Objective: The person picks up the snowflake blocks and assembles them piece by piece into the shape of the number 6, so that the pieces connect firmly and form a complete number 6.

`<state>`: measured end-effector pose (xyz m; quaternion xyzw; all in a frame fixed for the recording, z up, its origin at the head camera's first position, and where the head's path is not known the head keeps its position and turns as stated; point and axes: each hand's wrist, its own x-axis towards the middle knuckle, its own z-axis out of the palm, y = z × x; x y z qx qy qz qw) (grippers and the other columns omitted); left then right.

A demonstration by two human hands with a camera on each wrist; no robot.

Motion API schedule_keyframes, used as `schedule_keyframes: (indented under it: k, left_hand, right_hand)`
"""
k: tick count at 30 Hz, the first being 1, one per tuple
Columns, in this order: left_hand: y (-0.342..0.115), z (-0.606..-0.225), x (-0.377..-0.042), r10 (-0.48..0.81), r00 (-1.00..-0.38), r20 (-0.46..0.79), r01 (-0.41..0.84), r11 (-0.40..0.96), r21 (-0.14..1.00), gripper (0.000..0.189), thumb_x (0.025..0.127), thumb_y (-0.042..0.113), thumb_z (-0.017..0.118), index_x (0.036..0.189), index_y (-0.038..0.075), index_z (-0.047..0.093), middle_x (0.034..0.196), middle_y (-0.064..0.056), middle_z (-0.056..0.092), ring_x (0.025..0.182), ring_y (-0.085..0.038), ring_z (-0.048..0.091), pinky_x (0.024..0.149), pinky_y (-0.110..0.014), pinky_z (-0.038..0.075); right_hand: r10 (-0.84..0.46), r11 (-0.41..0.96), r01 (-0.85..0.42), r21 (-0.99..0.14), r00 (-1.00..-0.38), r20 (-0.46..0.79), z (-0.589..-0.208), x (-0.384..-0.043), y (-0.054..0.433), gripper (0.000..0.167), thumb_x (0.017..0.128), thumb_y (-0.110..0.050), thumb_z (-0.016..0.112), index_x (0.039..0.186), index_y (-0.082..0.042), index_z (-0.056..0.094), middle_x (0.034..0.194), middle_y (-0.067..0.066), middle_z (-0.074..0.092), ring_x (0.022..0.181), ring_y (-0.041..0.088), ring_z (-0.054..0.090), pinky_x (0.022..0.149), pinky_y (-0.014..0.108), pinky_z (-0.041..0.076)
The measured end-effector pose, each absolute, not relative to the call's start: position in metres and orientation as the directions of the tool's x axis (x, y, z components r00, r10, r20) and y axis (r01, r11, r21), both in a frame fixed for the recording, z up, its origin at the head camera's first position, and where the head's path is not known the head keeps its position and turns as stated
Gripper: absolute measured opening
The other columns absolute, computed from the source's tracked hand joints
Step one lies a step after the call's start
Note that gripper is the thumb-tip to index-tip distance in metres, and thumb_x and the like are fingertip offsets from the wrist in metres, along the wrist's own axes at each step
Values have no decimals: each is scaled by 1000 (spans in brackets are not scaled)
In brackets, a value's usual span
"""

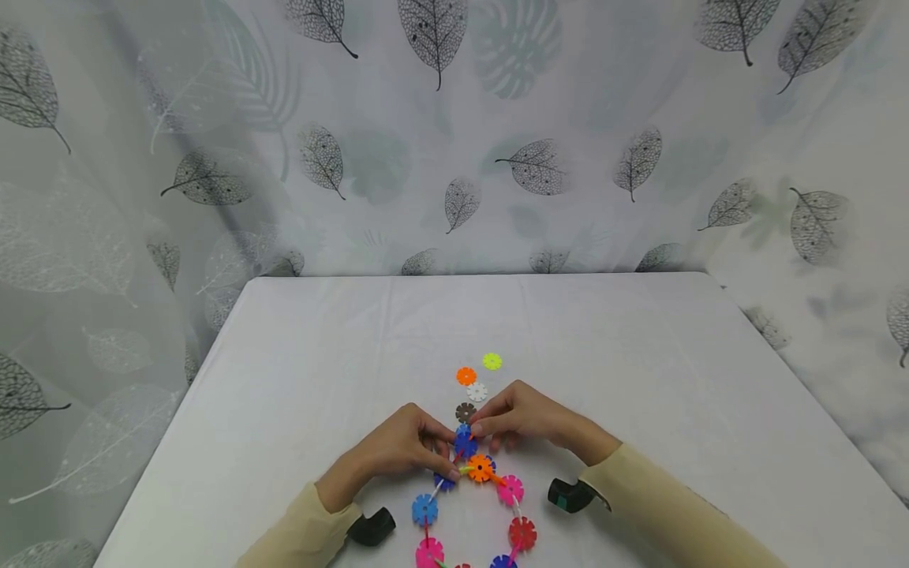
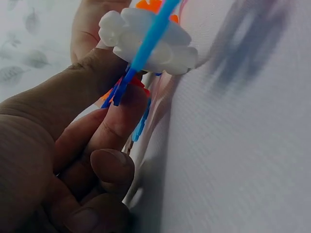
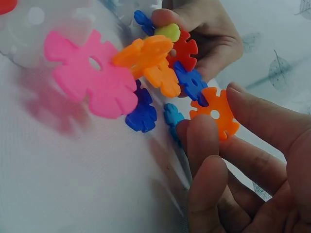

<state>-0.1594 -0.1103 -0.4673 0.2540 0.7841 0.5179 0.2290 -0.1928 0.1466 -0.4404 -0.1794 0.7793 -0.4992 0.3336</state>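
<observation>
A ring of notched plastic snowflake discs lies near the table's front, with a pink disc [image 1: 510, 490], a red disc [image 1: 522, 533] and a light blue disc [image 1: 424, 509] among them. My left hand [image 1: 405, 446] holds the ring's far side, its thumb by a lime disc [image 3: 167, 33]. Between thumb and fingers my right hand [image 1: 525, 416] pinches an orange disc [image 3: 214, 114]. That disc's edge meets a dark blue disc [image 3: 191, 82] on the ring; whether their slots interlock I cannot tell. In the left wrist view, a white disc [image 2: 150, 41] partly covers the left fingers.
Beyond the hands, a loose brown disc [image 1: 465, 412], white disc [image 1: 477, 391], orange disc [image 1: 465, 375] and yellow disc [image 1: 492, 360] lie in a line on the white table [image 1: 319, 339]. A leaf-print curtain [image 1: 383, 158] hangs behind. The ring's near part runs out of the head view.
</observation>
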Motion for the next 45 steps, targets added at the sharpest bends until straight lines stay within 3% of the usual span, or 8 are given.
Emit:
schedule_keyframes:
  k: [17,36,45]
  left_hand:
    - [-110,-468,-156,644,-761,-70,173,306,936,20,77,22,90,95,18,81,72,3,72,63,-3,58,56,-17,41]
    - [-110,-470,-155,629,-775,-71,177,323,930,27,75,24,92,99,17,81,73,4,73,63,-5,58,56,-17,42]
    - [-109,-467,-156,604,-793,-84,154,331,931,29,71,26,94,96,18,82,74,4,73,62,-6,59,55,-18,43]
  right_hand:
    - [-600,423,24,-906,-742,-300,-445,-189,142,23,93,-25,76,106,-6,80,79,9,73,64,15,64,58,24,51]
    - [-668,413,-4,-911,-681,-300,-449,-192,147,27,97,-24,71,118,-6,76,84,9,74,74,18,66,68,27,55]
    - [-675,343,96,-934,-666,-316,-448,-191,153,36,101,-31,64,125,-5,72,92,12,75,77,24,71,68,31,60]
